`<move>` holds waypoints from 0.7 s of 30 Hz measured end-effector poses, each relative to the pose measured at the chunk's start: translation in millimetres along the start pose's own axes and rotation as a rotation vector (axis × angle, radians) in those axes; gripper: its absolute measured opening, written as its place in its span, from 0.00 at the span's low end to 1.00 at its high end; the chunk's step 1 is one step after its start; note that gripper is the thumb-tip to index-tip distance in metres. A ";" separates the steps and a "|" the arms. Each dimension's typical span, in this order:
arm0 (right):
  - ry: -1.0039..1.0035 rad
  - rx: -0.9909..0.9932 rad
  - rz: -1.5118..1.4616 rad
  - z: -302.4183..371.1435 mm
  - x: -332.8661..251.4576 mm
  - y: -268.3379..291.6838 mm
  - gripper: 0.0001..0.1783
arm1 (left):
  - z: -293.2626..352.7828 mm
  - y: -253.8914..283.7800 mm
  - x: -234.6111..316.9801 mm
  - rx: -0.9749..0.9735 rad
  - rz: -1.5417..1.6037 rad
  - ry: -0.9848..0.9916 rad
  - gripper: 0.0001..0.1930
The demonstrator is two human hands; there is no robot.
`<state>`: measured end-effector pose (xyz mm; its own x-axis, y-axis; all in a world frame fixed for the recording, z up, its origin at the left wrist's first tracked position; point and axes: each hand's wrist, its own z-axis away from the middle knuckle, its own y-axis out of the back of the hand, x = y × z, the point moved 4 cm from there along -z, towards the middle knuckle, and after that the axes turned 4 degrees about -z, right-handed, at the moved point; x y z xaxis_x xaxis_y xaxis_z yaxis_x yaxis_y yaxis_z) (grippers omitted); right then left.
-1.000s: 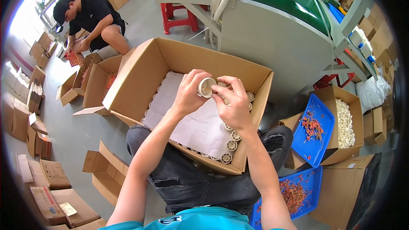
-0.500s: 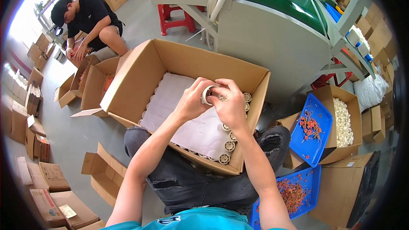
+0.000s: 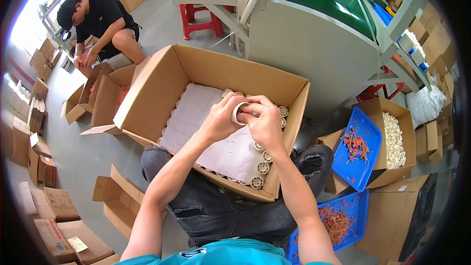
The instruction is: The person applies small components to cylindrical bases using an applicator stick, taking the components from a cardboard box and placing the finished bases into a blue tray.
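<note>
From here, largest first: open cardboard carton at the worker's 12 o'clock, pale sheet inside; blue tray at 2. Left hand curled round white cup above sheet; right hand narrow at its mouth, grip contents can't tell. Step: likely fingerwork inside cup; next move probably needs a steady left hold.
</note>
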<state>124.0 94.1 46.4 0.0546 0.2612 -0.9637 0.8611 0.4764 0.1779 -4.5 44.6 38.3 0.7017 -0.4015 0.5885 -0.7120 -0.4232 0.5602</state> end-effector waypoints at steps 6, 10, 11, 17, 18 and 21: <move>0.048 0.011 0.034 1.9 -4.8 -1.1 0.11 | 2.3 -0.9 -2.9 0.000 -0.012 -0.014 0.27; 0.031 0.030 0.086 -1.4 -6.4 2.7 0.11 | -2.6 -2.5 -5.1 0.012 0.060 -0.013 0.27; -0.008 0.012 0.033 -2.0 -5.3 3.4 0.10 | -2.8 -1.3 -4.7 0.014 0.078 -0.016 0.27; 0.041 0.027 0.012 -0.6 -0.2 1.6 0.10 | -2.0 -1.3 0.9 0.020 0.023 -0.018 0.26; 0.076 0.048 -0.001 0.3 -0.4 0.2 0.11 | -1.1 -0.9 0.6 0.020 0.024 -0.017 0.26; 0.121 0.052 0.014 2.6 -1.8 -2.7 0.11 | 1.9 -0.6 -1.6 -0.001 -0.022 0.013 0.26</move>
<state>122.9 90.2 47.1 0.0075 0.3685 -0.9296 0.8861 0.4284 0.1770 -5.1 44.0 35.9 0.7172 -0.3809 0.5836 -0.6961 -0.4312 0.5740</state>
